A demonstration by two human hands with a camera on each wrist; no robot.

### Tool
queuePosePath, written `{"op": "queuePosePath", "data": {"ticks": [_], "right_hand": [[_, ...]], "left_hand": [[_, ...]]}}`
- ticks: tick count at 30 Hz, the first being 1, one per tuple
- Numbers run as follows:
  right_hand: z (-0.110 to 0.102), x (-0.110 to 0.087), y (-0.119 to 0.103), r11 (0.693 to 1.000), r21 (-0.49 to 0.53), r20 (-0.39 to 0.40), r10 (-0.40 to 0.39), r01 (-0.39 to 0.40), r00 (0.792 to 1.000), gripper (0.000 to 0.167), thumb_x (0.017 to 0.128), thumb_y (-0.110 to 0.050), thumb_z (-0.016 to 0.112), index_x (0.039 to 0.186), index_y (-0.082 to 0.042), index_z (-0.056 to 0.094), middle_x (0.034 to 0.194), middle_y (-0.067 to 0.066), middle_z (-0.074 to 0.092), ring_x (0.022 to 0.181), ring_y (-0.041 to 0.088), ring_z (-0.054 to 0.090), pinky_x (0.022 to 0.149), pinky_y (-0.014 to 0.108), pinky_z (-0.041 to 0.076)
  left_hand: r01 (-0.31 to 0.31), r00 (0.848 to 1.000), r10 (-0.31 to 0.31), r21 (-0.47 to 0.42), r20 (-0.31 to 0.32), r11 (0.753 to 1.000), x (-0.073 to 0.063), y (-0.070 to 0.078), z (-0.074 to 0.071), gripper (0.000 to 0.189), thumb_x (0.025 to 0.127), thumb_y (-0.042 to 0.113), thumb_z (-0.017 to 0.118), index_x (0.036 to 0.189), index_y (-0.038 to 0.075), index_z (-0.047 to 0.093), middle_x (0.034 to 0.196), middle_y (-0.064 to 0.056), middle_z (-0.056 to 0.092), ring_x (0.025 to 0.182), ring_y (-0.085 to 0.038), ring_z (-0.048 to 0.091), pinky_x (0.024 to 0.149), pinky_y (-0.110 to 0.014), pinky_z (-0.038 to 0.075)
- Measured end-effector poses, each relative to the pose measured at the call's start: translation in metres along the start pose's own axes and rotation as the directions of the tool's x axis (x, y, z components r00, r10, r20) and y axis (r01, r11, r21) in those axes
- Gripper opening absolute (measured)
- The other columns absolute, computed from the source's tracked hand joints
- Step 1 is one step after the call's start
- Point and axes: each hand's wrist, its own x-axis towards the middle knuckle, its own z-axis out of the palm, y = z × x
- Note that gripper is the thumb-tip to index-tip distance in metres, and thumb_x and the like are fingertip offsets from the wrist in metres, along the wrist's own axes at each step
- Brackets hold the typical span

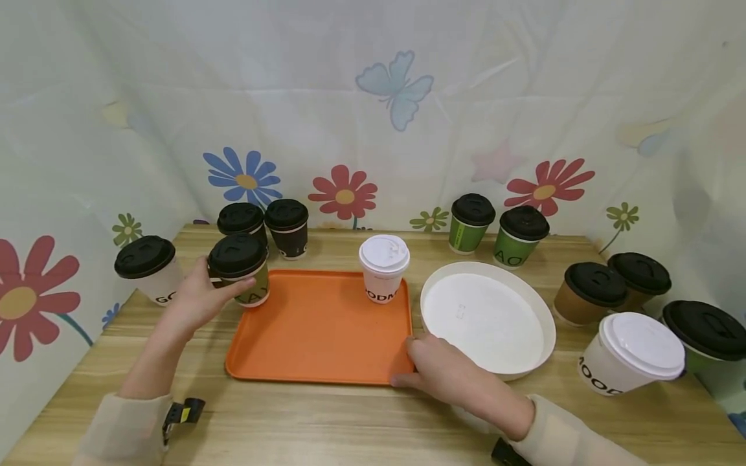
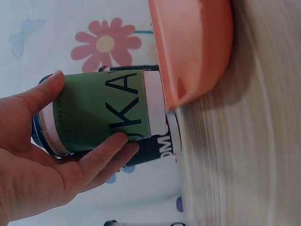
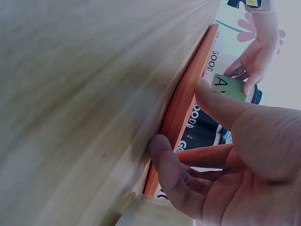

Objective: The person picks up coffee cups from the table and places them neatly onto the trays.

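My left hand [image 1: 195, 298] grips a green paper coffee cup [image 1: 259, 288] with a black lid, at the back left corner of an orange tray [image 1: 326, 343]. In the left wrist view, the thumb and fingers curl round the cup [image 2: 89, 108], and its base is close to the tray's rim [image 2: 195, 52]. My right hand [image 1: 445, 375] holds the tray's front right corner; the right wrist view shows thumb and fingers on either side of its edge [image 3: 181, 103]. A white cup with a white lid [image 1: 381, 285] stands on the tray's back right part.
A round white dish [image 1: 489, 323] sits right of the tray. Two dark cups [image 1: 291, 239] stand behind the tray at left, with a white black-lidded cup [image 1: 157, 281] further left. Green cups [image 1: 466, 236] are at the back right; brown cups [image 1: 577, 307] and a white-lidded cup [image 1: 612, 362] stand right.
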Motion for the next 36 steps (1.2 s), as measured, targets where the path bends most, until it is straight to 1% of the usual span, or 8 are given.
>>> {"op": "queuePosePath", "data": {"ticks": [8, 13, 18, 22, 25, 30, 33, 36], "right_hand": [[-0.001, 0.0, -0.001, 1.0, -0.006, -0.008, -0.007, 0.007, 1.0, 0.035, 0.086, -0.031, 0.086, 0.081, -0.008, 0.06, 0.069, -0.003, 0.049, 0.06, 0.013, 0.048, 0.052, 0.03, 0.042], [-0.001, 0.0, -0.002, 1.0, 0.0, -0.005, -0.005, 0.005, 1.0, 0.035, 0.086, -0.031, 0.086, 0.081, -0.008, 0.06, 0.07, -0.003, 0.049, 0.061, 0.012, 0.048, 0.052, 0.03, 0.042], [-0.001, -0.001, -0.003, 1.0, -0.004, 0.002, -0.002, 0.002, 1.0, 0.035, 0.087, -0.031, 0.085, 0.082, -0.007, 0.06, 0.069, -0.003, 0.049, 0.06, 0.013, 0.049, 0.052, 0.031, 0.042], [-0.001, -0.001, -0.003, 1.0, -0.007, 0.012, 0.009, -0.009, 1.0, 0.035, 0.087, -0.032, 0.085, 0.084, -0.006, 0.061, 0.068, -0.003, 0.049, 0.059, 0.013, 0.049, 0.051, 0.031, 0.042], [-0.001, -0.001, -0.003, 1.0, -0.006, 0.019, 0.008, -0.008, 1.0, 0.035, 0.087, -0.032, 0.084, 0.085, -0.005, 0.061, 0.068, -0.003, 0.049, 0.058, 0.013, 0.049, 0.05, 0.03, 0.042], [-0.001, -0.002, -0.003, 1.0, -0.011, 0.009, -0.019, 0.019, 1.0, 0.035, 0.088, -0.031, 0.084, 0.084, -0.006, 0.061, 0.069, -0.003, 0.049, 0.059, 0.012, 0.048, 0.05, 0.03, 0.042], [-0.002, -0.002, -0.002, 0.999, -0.015, -0.002, -0.033, 0.033, 0.999, 0.034, 0.087, -0.03, 0.084, 0.082, -0.006, 0.06, 0.069, -0.003, 0.049, 0.059, 0.012, 0.048, 0.051, 0.029, 0.042], [-0.001, -0.002, -0.001, 0.999, -0.012, -0.004, -0.038, 0.038, 0.999, 0.034, 0.088, -0.03, 0.084, 0.082, -0.007, 0.06, 0.07, -0.003, 0.049, 0.06, 0.012, 0.048, 0.052, 0.029, 0.042]], "left_hand": [[-0.049, 0.998, 0.052, -0.08, 0.046, 0.996, 0.005, 0.006, 0.014, 0.108, 0.092, 0.047, 0.077, 0.157, -0.009, 0.011, 0.152, -0.037, 0.033, 0.139, -0.052, 0.035, 0.109, -0.066, 0.033], [-0.055, 0.994, 0.067, -0.131, 0.085, 0.99, 0.009, 0.009, 0.024, 0.102, 0.093, 0.039, 0.079, 0.157, -0.006, 0.014, 0.154, -0.032, 0.034, 0.141, -0.048, 0.035, 0.113, -0.064, 0.029], [-0.066, 0.993, 0.076, -0.114, 0.086, 0.991, 0.013, 0.013, 0.035, 0.101, 0.094, 0.036, 0.078, 0.16, -0.003, 0.011, 0.156, -0.03, 0.032, 0.142, -0.048, 0.033, 0.113, -0.064, 0.03], [-0.092, 0.991, 0.103, -0.126, 0.084, 0.988, 0.019, 0.017, 0.045, 0.1, 0.094, 0.034, 0.078, 0.161, 0.001, 0.01, 0.156, -0.029, 0.034, 0.143, -0.047, 0.033, 0.114, -0.063, 0.03], [-0.111, 0.989, 0.122, -0.134, 0.08, 0.985, 0.021, 0.018, 0.05, 0.095, 0.094, 0.03, 0.079, 0.158, 0.0, 0.015, 0.153, -0.029, 0.037, 0.142, -0.046, 0.035, 0.114, -0.062, 0.029], [-0.158, 0.984, 0.165, -0.1, 0.071, 0.982, 0.024, 0.022, 0.057, 0.088, 0.093, 0.028, 0.079, 0.153, -0.003, 0.024, 0.147, -0.028, 0.045, 0.137, -0.045, 0.041, 0.113, -0.061, 0.032], [-0.195, 0.977, 0.201, -0.089, 0.066, 0.977, 0.025, 0.025, 0.062, 0.085, 0.093, 0.028, 0.079, 0.153, -0.001, 0.027, 0.145, -0.026, 0.048, 0.136, -0.044, 0.044, 0.113, -0.06, 0.033], [-0.233, 0.969, 0.24, -0.104, 0.059, 0.967, 0.026, 0.029, 0.067, 0.079, 0.093, 0.024, 0.08, 0.15, -0.003, 0.033, 0.141, -0.026, 0.052, 0.132, -0.044, 0.048, 0.111, -0.06, 0.036]]}}
